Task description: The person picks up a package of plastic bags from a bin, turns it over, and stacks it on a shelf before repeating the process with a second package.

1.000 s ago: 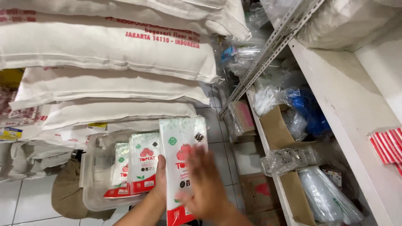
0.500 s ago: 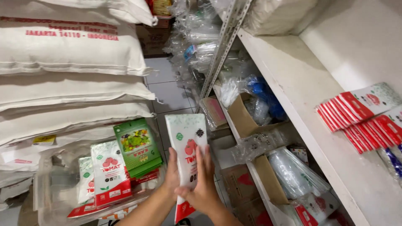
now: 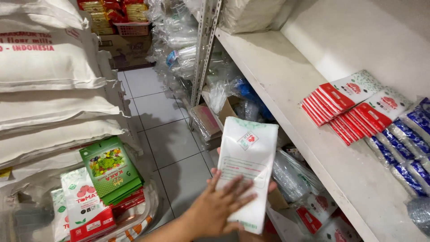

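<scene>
My left hand (image 3: 221, 204) lies flat with spread fingers on the lower front of a tall white plastic packet (image 3: 248, 150) with a small red and green emblem. The packet is held upright in front of a white shelf. My right hand (image 3: 272, 185) is almost hidden behind the packet; only a fingertip shows at its right edge. On the shelf lie rows of red and white packets (image 3: 347, 105) and blue and white packets (image 3: 405, 143). Down at the left, a clear tub (image 3: 143, 215) holds green packets (image 3: 109, 168) and red and white packets (image 3: 87, 206).
Stacked white sacks (image 3: 49, 80) fill the left side. A metal shelf upright (image 3: 201, 49) stands at the middle, with clear plastic bags (image 3: 179, 40) and cardboard boxes (image 3: 212, 118) below and beyond it. A grey tiled floor (image 3: 170, 139) runs between sacks and shelf.
The view has swung right and up from the tub toward the shelf. The white packet has travelled right with my hands, away from the tub and up to the shelf's edge.
</scene>
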